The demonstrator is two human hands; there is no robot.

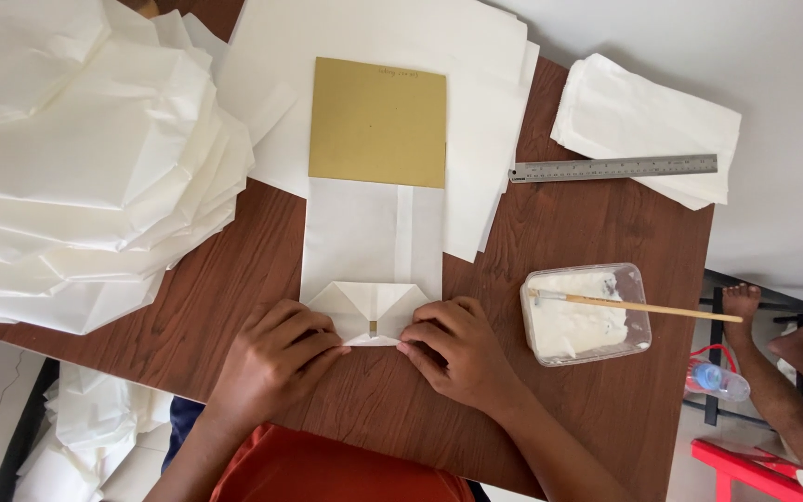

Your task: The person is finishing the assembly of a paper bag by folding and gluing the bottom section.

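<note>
- The left hand [276, 358] lies flat with its fingers close together, pressing down on the left flap of the folded bottom of a white paper bag [371, 246]; the fingertips rest on the paper and grip nothing
- The right hand [457, 353] presses the right flap in the same way, fingers bent and bunched, their tips on the fold; neither hand closes around anything
- The bag lies flat near the front edge of the brown wooden table [550, 232], its folded end toward the person; a mustard-yellow card [378, 121] sticks out of its far end, resting on a stack of large white sheets [476, 84]
- To the left, a tall heap of finished white paper bags [76, 158] crowds close to the bag's left side, overhanging the table edge; more white paper [85, 428] lies on the floor below
- To the right, just beside the right hand, stands a clear plastic tub of white paste [585, 316]; a wooden-handled brush [643, 307] rests across it, the handle pointing right past the rim
- Farther back on the right, a steel ruler [613, 168] lies across a small stack of white bags [643, 125] at the table's corner
- Beyond the right table edge, another person's bare foot [741, 302] and a plastic bottle [717, 379] show, beside a red stool [736, 465]
</note>
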